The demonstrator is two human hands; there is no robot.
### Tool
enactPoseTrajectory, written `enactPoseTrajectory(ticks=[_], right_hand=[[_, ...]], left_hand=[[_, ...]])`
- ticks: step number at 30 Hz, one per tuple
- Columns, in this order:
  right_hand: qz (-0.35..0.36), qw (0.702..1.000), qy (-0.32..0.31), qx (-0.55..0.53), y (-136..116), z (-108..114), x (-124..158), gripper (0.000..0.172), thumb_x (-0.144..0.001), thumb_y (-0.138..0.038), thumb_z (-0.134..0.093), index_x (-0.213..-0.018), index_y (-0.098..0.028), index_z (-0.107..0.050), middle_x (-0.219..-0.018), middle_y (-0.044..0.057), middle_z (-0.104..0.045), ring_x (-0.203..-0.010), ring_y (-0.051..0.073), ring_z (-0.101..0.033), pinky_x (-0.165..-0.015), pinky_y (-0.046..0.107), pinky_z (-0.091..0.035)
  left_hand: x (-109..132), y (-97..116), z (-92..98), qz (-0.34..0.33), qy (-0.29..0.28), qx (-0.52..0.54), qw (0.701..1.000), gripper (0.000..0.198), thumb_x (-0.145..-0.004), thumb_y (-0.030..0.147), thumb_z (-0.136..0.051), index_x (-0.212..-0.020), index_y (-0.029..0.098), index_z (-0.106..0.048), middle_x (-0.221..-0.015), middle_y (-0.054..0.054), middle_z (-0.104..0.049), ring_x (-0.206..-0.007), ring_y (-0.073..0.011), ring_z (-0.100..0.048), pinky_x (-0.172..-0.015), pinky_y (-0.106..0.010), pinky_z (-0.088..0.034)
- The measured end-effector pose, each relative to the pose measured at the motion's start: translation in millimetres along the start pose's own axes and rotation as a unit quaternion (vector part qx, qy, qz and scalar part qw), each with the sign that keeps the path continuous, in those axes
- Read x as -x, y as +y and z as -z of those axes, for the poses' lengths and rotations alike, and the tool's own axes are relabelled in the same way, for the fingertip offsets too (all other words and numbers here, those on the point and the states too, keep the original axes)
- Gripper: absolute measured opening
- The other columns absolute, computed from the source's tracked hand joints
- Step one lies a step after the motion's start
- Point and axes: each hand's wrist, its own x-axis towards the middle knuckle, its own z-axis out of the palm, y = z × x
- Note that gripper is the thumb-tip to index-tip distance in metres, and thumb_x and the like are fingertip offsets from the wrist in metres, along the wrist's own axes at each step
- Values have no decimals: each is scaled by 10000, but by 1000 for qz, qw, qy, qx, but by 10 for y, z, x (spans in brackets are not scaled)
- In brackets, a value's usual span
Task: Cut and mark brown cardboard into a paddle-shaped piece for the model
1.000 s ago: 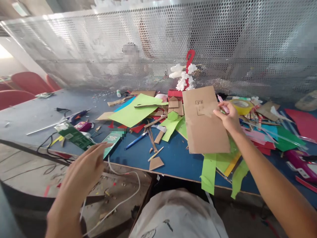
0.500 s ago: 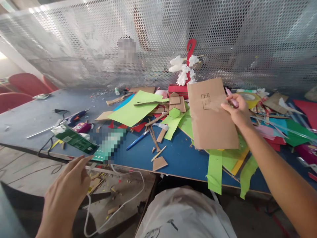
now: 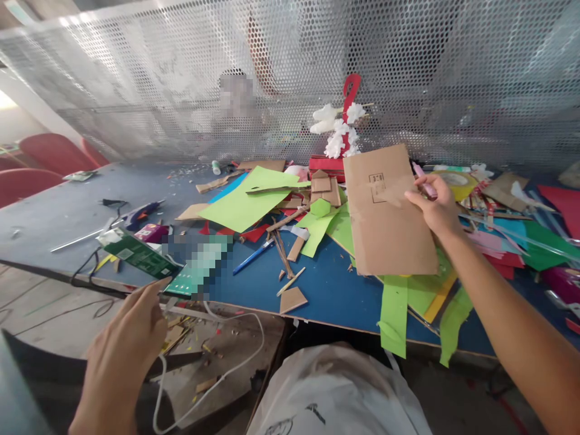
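**Cardboard panel tilted face-up over the tabletop's near side, right of the middle**

The cardboard panel [image 3: 389, 235] is a plain brown rectangle with straight-cut edges and square corners. Its smooth, matte face carries a small dark printed mark in the upper half, boxed by thin lines, with a paler, glossy patch beside it. The right hand [image 3: 434, 202] grips its right edge, thumb flat on the face, and also holds a slim pink pen [image 3: 423, 179]. Whether the panel's lower edge rests on the pile is unclear.

The left hand [image 3: 127, 341], fingers loosely bent, is at the tabletop's near edge, left of the middle, fingertips beside a flat teal panel [image 3: 179, 286]; whether it grips this I cannot tell. Just behind leans a glossy green carton [image 3: 133, 252].

Lime paper strips [image 3: 393, 317], limp and curling, hang over the near edge below the cardboard. Toward the middle of the blue tabletop [image 3: 254, 287] lie a smooth lime sheet [image 3: 249, 204] and thin, rough twigs [image 3: 283, 254]. Along the far edge, crinkled white clusters [image 3: 336, 138] surround a hooked red strip [image 3: 350, 89].
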Motion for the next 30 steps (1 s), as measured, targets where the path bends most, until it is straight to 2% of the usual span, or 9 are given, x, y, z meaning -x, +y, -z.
enactPoseTrajectory(ticks=[6, 14, 19, 22, 26, 30], right_hand=[[13, 1000, -4, 0, 25, -16, 15, 303, -676, -330, -808, -901, -275, -613, -784, -29, -550, -720, 172, -455, -715, 358, -385], [38, 999, -8, 31, 65, -11, -15, 316, -689, -431, -820, -881, -328, -590, -774, 2, -553, -693, 229, -487, -658, 399, -420], [28, 999, -7, 22, 24, -21, 12, 299, -683, -393, -808, -878, -316, -596, -756, -12, -522, -690, 210, -471, -691, 396, -427], [32, 999, -12, 26, 27, -18, 15, 288, -696, -373, -808, -884, -312, -599, -765, -15, -514, -710, 213, -489, -717, 408, -447], [44, 998, -13, 42, 42, -2, 6, 281, -723, -388, -817, -889, -321, -600, -793, -3, -536, -744, 232, -525, -731, 423, -477], [47, 998, -13, 46, 27, 3, 10, 300, -722, -419, -839, -877, -328, -599, -799, 7, -557, -759, 242, -533, -722, 419, -485]], left_hand=[[-91, 65, -28, -1, -14, 9, 1000, 541, -1058, 286, -338, -1576, 313, -492, -1515, -68, -631, -969, -234, -677, -765, -346, -441], [-147, 5, -96, -28, -32, 13, 999, 600, -1008, 220, -382, -1587, 318, -507, -1676, -66, -511, -1180, -284, -689, -799, -376, -456], [-134, -17, -115, -23, -32, 6, 999, 610, -1022, 225, -355, -1610, 312, -492, -1712, -48, -477, -1199, -279, -693, -838, -377, -479], [-140, -24, -128, -34, -24, 8, 999, 614, -1017, 203, -358, -1605, 302, -509, -1718, -43, -476, -1288, -281, -672, -838, -362, -490], [-154, -62, -154, -49, -11, 6, 999, 613, -1009, 194, -388, -1593, 303, -538, -1705, -43, -496, -1311, -289, -676, -854, -358, -515], [-184, -108, -185, -61, -21, 6, 998, 601, -998, 174, -395, -1544, 304, -607, -1720, -42, -478, -1396, -302, -643, -893, -366, -547]])
